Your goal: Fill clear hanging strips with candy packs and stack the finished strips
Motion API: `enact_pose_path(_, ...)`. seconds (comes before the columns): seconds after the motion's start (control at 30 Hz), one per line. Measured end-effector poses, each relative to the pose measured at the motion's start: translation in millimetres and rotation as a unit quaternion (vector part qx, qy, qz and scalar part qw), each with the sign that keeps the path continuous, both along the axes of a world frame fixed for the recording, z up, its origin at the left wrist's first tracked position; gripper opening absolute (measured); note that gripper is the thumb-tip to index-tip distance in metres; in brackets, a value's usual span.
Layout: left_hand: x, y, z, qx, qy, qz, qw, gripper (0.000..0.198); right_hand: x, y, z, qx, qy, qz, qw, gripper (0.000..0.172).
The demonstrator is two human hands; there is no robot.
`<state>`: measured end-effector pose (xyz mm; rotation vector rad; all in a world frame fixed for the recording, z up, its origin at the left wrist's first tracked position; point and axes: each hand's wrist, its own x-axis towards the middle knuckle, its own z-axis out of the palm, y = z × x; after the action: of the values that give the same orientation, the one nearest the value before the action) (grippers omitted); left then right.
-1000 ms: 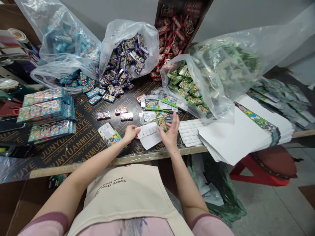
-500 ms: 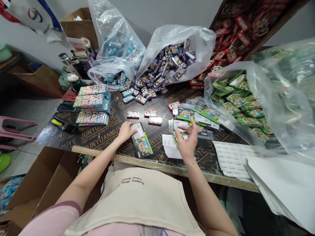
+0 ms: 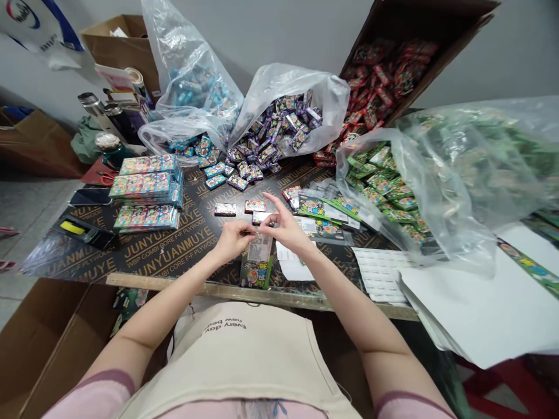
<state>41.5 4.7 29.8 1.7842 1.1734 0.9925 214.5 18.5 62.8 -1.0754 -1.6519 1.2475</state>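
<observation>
My left hand (image 3: 233, 237) and my right hand (image 3: 283, 228) meet above the near edge of the black plywood table (image 3: 166, 250). Both pinch the top of a clear flat packet (image 3: 258, 261) with a green printed card inside, which hangs down between them. My right hand's other fingers are spread upward. Three small wrapped boxes (image 3: 244, 208) lie just beyond the hands. A white label sheet (image 3: 292, 265) lies under my right wrist.
Open plastic bags hold blue boxes (image 3: 192, 93), purple boxes (image 3: 279, 125) and green boxes (image 3: 393, 180); a cardboard carton (image 3: 393, 64) holds red ones. Stacked finished packs (image 3: 146, 189) sit at left. White sheets (image 3: 471, 302) lie at right. An open carton (image 3: 39, 343) stands below left.
The left hand lifted the green packet from the table and the right hand came over to pinch its top. The view shifted slightly to the right.
</observation>
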Motion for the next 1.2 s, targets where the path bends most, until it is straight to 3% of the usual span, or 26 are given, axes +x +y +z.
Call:
enact_pose_path(0.27,4.6,-6.4,4.9,0.021,0.013,0.012,1.0,0.011,-0.9,-2.7,-7.6,0.021,-0.049,-0.029,0.998,0.079)
enact_pose_path(0.53,13.4,-9.2,-2.9,-0.005,-0.02,0.07,0.997,0.012,-3.0,-8.0,-12.5,0.011,-0.049,-0.051,0.997,0.076)
enact_pose_path(0.67,16.8,-13.0,-0.3,-0.025,-0.041,0.076,0.996,0.014,-4.7,-8.6,-25.0,-0.102,0.065,-0.094,0.988,0.089)
enact_pose_path(0.77,12.5,-9.4,1.0,-0.048,-0.107,0.071,0.991,0.02,1.1,-3.9,-34.0,-0.222,0.134,-0.147,0.955,0.087)
enact_pose_path(0.83,1.7,-0.8,0.3,-0.047,-0.18,0.113,0.976,0.024,7.2,-2.9,-38.8,-0.22,0.14,-0.211,0.942,0.076)
enact_pose_path(0.9,-14.5,10.2,-1.4,-0.032,-0.27,0.193,0.943,0.029,11.0,-6.6,-44.4,-0.156,0.119,-0.26,0.945,0.071)
enact_pose_path(0.97,-31.1,18.2,-4.7,-0.035,-0.359,0.263,0.895,0.035,9.5,-14.2,-51.6,-0.117,0.1,-0.27,0.95,0.08)
enact_pose_path(1.03,-42.4,18.7,-10.5,-0.067,-0.413,0.294,0.859,0.041,3.4,-22.1,-58.9,-0.141,0.126,-0.253,0.949,0.094)
enact_pose_path(1.1,-46.5,10.8,-18.7,-0.111,-0.425,0.292,0.85,0.046,-2.5,-26.3,-62.8,-0.174,0.187,-0.242,0.936,0.1)
enact_pose_path(1.2,-46.1,-8.2,-27.7,-0.128,-0.36,0.278,0.881,0.057,-0.6,-23.8,-56.4,-0.133,0.22,-0.27,0.928,0.1)
